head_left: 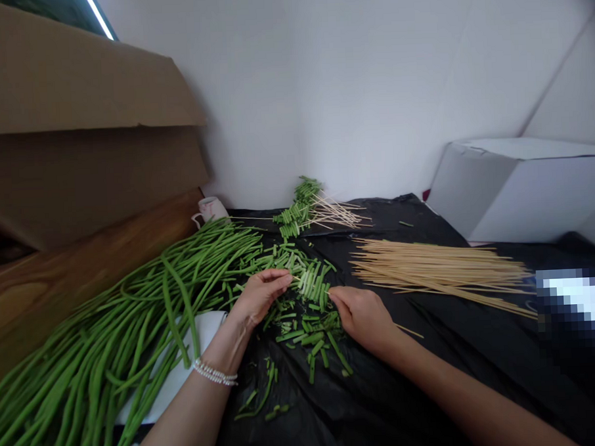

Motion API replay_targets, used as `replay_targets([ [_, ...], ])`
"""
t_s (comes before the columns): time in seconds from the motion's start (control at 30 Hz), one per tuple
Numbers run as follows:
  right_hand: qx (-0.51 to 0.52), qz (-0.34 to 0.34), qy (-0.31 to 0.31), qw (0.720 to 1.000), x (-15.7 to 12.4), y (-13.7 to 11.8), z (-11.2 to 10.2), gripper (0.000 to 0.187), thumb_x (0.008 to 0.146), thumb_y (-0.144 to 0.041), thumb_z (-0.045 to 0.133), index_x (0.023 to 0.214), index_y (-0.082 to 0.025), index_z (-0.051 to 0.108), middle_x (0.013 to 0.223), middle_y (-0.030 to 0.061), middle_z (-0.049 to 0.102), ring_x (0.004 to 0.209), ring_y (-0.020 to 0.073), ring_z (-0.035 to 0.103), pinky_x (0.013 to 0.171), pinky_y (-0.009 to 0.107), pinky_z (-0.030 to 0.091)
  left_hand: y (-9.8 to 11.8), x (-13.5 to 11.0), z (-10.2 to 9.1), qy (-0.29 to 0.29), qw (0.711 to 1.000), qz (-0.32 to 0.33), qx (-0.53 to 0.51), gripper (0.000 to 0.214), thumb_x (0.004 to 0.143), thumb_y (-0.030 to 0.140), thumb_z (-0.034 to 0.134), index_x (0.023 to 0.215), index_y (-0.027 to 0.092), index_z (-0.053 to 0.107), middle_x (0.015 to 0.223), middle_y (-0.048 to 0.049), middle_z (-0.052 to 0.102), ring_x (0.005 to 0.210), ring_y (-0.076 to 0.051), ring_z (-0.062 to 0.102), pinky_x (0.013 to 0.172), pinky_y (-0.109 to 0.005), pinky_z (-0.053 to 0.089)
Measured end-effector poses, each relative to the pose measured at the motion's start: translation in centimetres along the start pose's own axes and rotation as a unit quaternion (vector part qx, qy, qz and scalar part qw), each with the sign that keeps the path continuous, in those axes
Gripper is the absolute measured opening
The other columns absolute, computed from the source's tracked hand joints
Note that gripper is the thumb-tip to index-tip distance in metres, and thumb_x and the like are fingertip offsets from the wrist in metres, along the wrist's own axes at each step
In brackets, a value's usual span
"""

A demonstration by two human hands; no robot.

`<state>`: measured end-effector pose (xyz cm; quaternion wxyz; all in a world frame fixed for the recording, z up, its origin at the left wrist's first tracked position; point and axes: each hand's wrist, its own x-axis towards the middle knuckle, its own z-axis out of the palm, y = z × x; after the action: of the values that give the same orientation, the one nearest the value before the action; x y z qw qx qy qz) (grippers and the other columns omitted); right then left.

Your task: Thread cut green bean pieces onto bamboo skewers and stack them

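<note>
Between my two hands a bamboo skewer (409, 331) runs through a row of cut green bean pieces (314, 281), lying side by side across it. My left hand (264, 293) pinches near the skewer's tip, at the left end of the row. The fingers of my right hand (363, 312) are closed round the skewer at the right end, and its tail sticks out behind the hand. Under and around them lie loose cut bean pieces (315, 340). Part of the skewer is hidden by the beans and my right hand.
Long whole green beans (134, 322) heap at left, partly over a white sheet (161, 380). Bare skewers (427, 266) lie right on black plastic (384, 403). Filled skewers (297, 213) are stacked at the back, near a mug (212, 208). Cardboard (85, 94) and a white box (527, 186) flank the table.
</note>
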<state>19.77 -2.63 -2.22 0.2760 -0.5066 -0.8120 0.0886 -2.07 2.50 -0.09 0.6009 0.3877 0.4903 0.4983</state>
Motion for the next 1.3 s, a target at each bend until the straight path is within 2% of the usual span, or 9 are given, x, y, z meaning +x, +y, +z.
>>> replay_targets([
  [0.17,0.003,0.002,-0.008,1.000,-0.1,-0.3,0.2,0.025,0.092,-0.018,0.038,0.087,-0.021,0.062,0.085,0.0030,0.069,0.081,0.0150,0.063,0.072,0.023,0.039,-0.1,-0.1,0.2,0.024,0.999,0.012,0.037,0.030,0.046,0.020,0.088,0.069,0.013,0.071,0.066,-0.0019,0.069,0.059,-0.009,0.060,0.062,-0.022,0.046],
  [0.27,0.015,0.001,-0.005,1.000,0.0,-0.2,0.3,0.026,0.093,-0.019,0.037,0.087,-0.021,0.062,0.084,0.0031,0.068,0.082,0.0151,0.063,0.073,0.023,0.039,-0.2,-0.1,0.3,0.023,1.000,0.010,0.014,0.031,0.047,0.020,0.088,0.072,0.013,0.071,0.068,-0.0013,0.069,0.061,-0.009,0.061,0.062,-0.020,0.047],
  [0.5,0.039,-0.010,0.026,0.999,0.1,0.1,0.5,0.024,0.092,-0.019,0.039,0.092,-0.022,0.063,0.089,0.0037,0.069,0.086,0.0152,0.063,0.076,0.023,0.041,-0.2,0.0,0.2,-0.018,0.997,-0.049,-0.065,0.020,0.059,0.012,0.083,0.073,0.013,0.069,0.065,0.0012,0.065,0.056,-0.004,0.058,0.056,-0.014,0.048],
  [0.7,0.033,-0.017,0.018,0.999,-0.1,-0.3,0.4,0.026,0.092,-0.017,0.037,0.088,-0.020,0.062,0.086,0.0039,0.069,0.082,0.0150,0.063,0.074,0.023,0.041,-0.8,0.0,0.4,-0.067,0.992,-0.091,-0.064,0.019,0.057,0.011,0.084,0.070,0.011,0.069,0.064,0.0002,0.065,0.059,-0.005,0.058,0.058,-0.014,0.047],
  [0.87,0.036,-0.017,0.025,0.999,0.0,-0.1,0.4,0.025,0.093,-0.018,0.037,0.091,-0.021,0.062,0.088,0.0044,0.068,0.086,0.0156,0.063,0.076,0.023,0.040,-0.9,-0.2,0.7,-0.069,0.995,-0.046,-0.058,0.023,0.054,0.016,0.086,0.070,0.013,0.069,0.066,0.0022,0.064,0.059,-0.004,0.057,0.059,-0.014,0.047],
  [1.03,0.052,0.002,0.042,0.998,0.3,0.3,0.2,0.027,0.095,-0.023,0.034,0.092,-0.020,0.060,0.081,0.0023,0.066,0.071,0.0141,0.059,0.068,0.024,0.038,0.3,-0.6,0.1,-0.113,0.992,-0.041,-0.042,0.034,0.060,0.019,0.083,0.091,0.016,0.071,0.078,-0.0006,0.067,0.069,-0.007,0.061,0.064,-0.016,0.048],
  [1.1,0.056,0.002,0.052,0.997,0.3,0.3,0.0,0.027,0.096,-0.025,0.033,0.093,-0.020,0.060,0.079,0.0017,0.065,0.069,0.0136,0.058,0.068,0.024,0.038,0.7,-0.5,-0.1,-0.112,0.992,-0.035,-0.039,0.035,0.063,0.020,0.082,0.097,0.017,0.071,0.086,-0.0021,0.068,0.072,-0.007,0.061,0.065,-0.016,0.048],
  [1.17,0.049,-0.001,0.061,0.997,0.3,0.3,-0.1,0.027,0.096,-0.025,0.033,0.094,-0.020,0.060,0.078,0.0016,0.065,0.069,0.0137,0.058,0.068,0.024,0.038,0.8,-0.3,-0.3,-0.096,0.994,-0.028,-0.034,0.033,0.064,0.022,0.080,0.095,0.017,0.072,0.088,-0.0025,0.068,0.071,-0.007,0.060,0.063,-0.016,0.046],
  [1.3,0.030,-0.002,0.085,0.996,0.3,0.4,-0.5,0.028,0.096,-0.025,0.033,0.095,-0.020,0.060,0.080,0.0018,0.066,0.068,0.0137,0.058,0.067,0.024,0.037,0.5,-0.3,-0.1,-0.079,0.996,0.003,0.035,0.023,0.065,0.028,0.079,0.083,0.014,0.072,0.076,-0.0017,0.065,0.061,-0.006,0.054,0.054,-0.015,0.039],
])
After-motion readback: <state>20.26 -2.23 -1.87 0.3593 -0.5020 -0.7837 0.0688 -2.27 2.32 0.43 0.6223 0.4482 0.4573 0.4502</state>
